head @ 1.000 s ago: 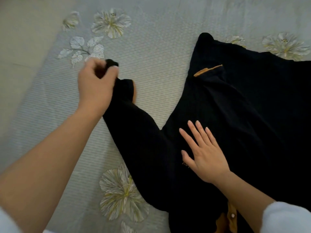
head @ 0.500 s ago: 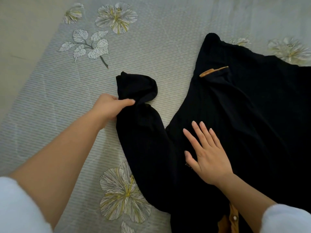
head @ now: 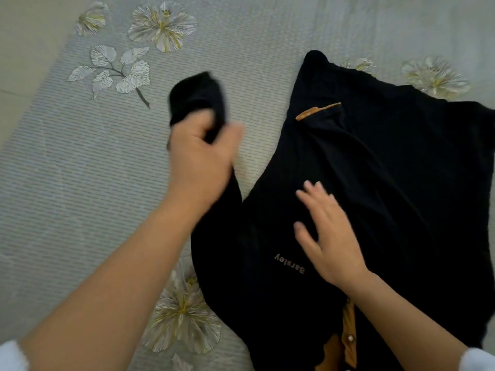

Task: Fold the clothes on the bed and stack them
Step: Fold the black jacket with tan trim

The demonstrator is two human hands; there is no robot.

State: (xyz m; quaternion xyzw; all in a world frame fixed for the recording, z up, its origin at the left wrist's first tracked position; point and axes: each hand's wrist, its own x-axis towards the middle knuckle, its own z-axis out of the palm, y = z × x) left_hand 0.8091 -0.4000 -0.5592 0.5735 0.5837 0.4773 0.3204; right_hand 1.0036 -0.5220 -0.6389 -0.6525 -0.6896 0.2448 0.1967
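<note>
A black shirt (head: pixel 375 183) with mustard-yellow trim and small chest lettering lies spread on the bed, filling the right half of the view. My left hand (head: pixel 201 156) grips its left sleeve (head: pixel 198 95) near the cuff, and the sleeve end sticks up beyond my fingers, lifted off the bedspread. My right hand (head: pixel 326 234) lies flat, fingers straight, on the shirt's chest just above the lettering. The shirt's yellow button placket shows at the bottom edge.
The grey ribbed bedspread (head: pixel 80 196) with printed pale flowers and leaves covers the bed. Its left edge runs diagonally at the upper left, with a plain beige surface (head: pixel 24 49) beyond. No other clothes are in view.
My left hand has taken a fresh grip on the sleeve and lifted it up and to the right, toward the shirt's body. My right hand has slid slightly, uncovering the lettering.
</note>
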